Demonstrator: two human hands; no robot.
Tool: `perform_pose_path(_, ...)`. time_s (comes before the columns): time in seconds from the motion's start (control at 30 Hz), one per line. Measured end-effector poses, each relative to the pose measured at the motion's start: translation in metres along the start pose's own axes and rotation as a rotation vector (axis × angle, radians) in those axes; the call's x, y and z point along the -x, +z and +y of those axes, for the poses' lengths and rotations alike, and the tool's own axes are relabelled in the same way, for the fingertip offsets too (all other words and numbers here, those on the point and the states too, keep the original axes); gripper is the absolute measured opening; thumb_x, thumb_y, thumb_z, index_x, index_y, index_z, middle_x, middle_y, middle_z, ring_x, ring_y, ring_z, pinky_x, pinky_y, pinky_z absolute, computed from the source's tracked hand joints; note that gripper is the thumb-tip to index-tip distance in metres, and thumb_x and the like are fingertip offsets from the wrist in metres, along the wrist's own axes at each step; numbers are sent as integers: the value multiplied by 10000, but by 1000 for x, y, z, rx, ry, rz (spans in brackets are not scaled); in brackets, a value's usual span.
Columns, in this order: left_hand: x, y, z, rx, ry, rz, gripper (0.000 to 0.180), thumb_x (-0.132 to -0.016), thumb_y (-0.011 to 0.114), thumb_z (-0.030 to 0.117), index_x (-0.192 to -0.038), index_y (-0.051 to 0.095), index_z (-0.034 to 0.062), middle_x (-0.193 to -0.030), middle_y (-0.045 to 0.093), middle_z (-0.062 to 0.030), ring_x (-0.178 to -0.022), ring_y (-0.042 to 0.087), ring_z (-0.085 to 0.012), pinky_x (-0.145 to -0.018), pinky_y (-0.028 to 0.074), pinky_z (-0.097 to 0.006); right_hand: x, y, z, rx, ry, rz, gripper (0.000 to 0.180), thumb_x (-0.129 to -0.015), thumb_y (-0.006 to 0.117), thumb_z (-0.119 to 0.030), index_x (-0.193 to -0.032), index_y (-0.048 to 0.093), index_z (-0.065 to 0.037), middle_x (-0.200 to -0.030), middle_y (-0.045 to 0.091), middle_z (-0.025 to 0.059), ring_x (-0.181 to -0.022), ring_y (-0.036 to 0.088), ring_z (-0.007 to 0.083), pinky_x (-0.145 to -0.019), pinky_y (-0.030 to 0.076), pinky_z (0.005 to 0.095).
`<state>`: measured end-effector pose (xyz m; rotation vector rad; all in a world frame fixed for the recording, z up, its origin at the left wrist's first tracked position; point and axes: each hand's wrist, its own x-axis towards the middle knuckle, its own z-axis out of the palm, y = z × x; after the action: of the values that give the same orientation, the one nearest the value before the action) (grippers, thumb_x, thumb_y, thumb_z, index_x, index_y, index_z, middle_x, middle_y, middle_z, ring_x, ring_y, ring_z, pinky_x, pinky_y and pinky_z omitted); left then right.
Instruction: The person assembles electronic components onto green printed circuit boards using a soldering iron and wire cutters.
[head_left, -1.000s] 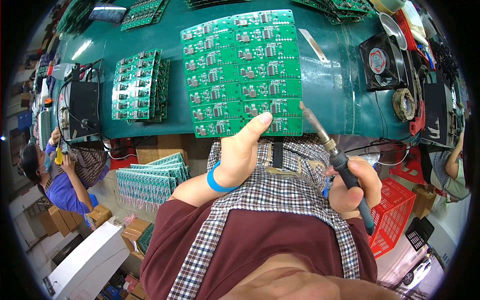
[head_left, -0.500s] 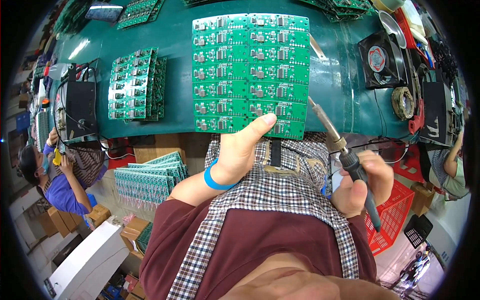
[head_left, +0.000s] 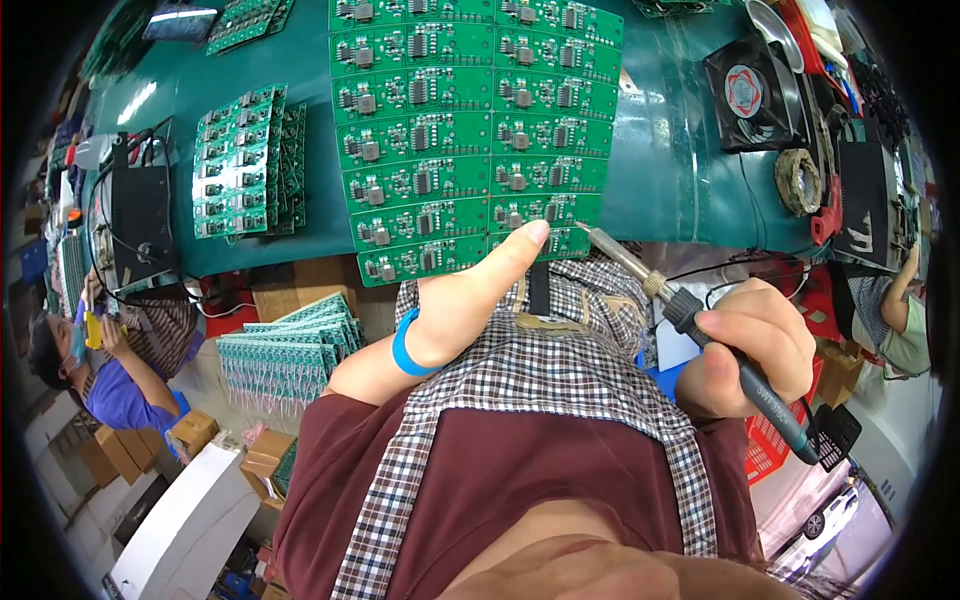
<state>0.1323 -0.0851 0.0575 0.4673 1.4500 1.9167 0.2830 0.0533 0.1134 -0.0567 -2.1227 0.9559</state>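
Observation:
A large green circuit board panel, made of two columns of small boards with chips, is held up over the table's near edge. My left hand grips its lower edge, thumb lying on the front face; the other fingers are hidden behind it. In my right hand is a soldering iron, gripped by its dark handle. Its bare metal tip points up and left and lies in front of the panel's lower right part. Whether the tip touches the board I cannot tell.
On the green table stands a stack of circuit boards at left. A black fan and a ring-shaped roll sit at right. More board panels are stacked below left. A red crate is below right; co-workers sit at both sides.
The panel has come closer and tilted, its top now beyond the picture's edge. My right hand has moved right and slightly down, while the iron's tip has shifted left over the panel.

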Motion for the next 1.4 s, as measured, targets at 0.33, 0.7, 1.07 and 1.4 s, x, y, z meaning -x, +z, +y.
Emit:
perform_pose_path(0.33, 2, 1, -1, 15, 16, -38, 242, -778, 637, 40, -1013, 591, 7, -970, 607, -40, -849, 566, -91, -764, 449, -229, -5, 4, 1, 37, -31, -36, 168, -579, 666, -36, -721, 617, 40, -539, 535, 81, -398, 500, 155, -339, 360, 233)
perform_pose_path(0.7, 1, 0, -1, -18, -24, -17, 203, -774, 641, 44, -972, 611, 9, -939, 613, -29, -818, 567, -87, -738, 453, -230, -4, 4, 1, 36, 10, -56, 180, -587, 676, -48, -733, 617, 39, -555, 551, 86, -418, 518, 160, -356, 379, 233)
perform_pose_path(1.07, -1, 0, -1, 20, -55, 18, 202, -765, 649, 38, -960, 604, 10, -915, 608, -31, -795, 567, -99, -720, 457, -234, -7, -4, -4, 126, -23, -4, 188, -607, 674, -94, -724, 616, 41, -545, 537, 91, -397, 496, 161, -344, 355, 241)
perform_pose_path(1.4, -8, -9, -15, 342, -224, -40, 365, -754, 596, -36, -1098, 494, 22, -1030, 558, -72, -923, 551, -163, -822, 446, -314, 14, 0, 5, 106, -106, 393, 445, -830, 532, -381, -778, 532, 61, -524, 459, 68, -405, 415, 133, -345, 268, 234)
